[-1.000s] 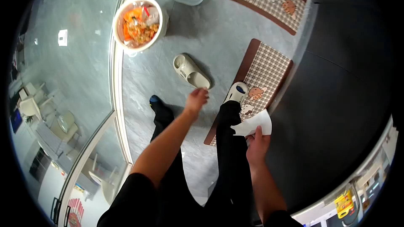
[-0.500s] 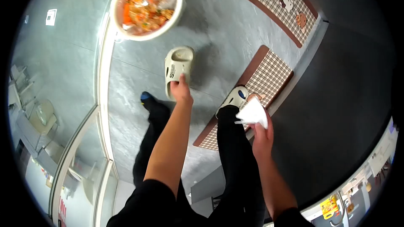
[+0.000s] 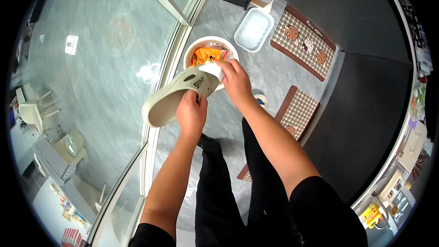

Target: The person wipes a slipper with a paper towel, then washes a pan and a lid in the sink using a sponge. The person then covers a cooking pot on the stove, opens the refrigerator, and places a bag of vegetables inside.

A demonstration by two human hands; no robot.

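My left hand [image 3: 191,112] is closed on a beige slip-on clog [image 3: 167,92], raised in front of me with its heel end toward the left. My right hand [image 3: 237,80] pinches a folded white tissue [image 3: 213,69] against the clog's toe end. Behind and below the clog stands a round white bin [image 3: 209,40] holding orange wrappers and other refuse [image 3: 206,56]; the clog hides part of it. The matching clog [image 3: 261,99] is on my right foot, partly hidden by my right arm. My left foot, in a dark sock, is mostly hidden.
A translucent plastic tub [image 3: 254,29] sits on the grey floor beyond the bin. Two checked brown mats [image 3: 305,43] lie along the dark cabinet [image 3: 366,87] on the right. A glass door frame [image 3: 170,71] runs along the left, with chairs behind it.
The clog has been lifted from near the floor toward me and turned. My right hand has moved left with the tissue and now presses it on the clog's toe.
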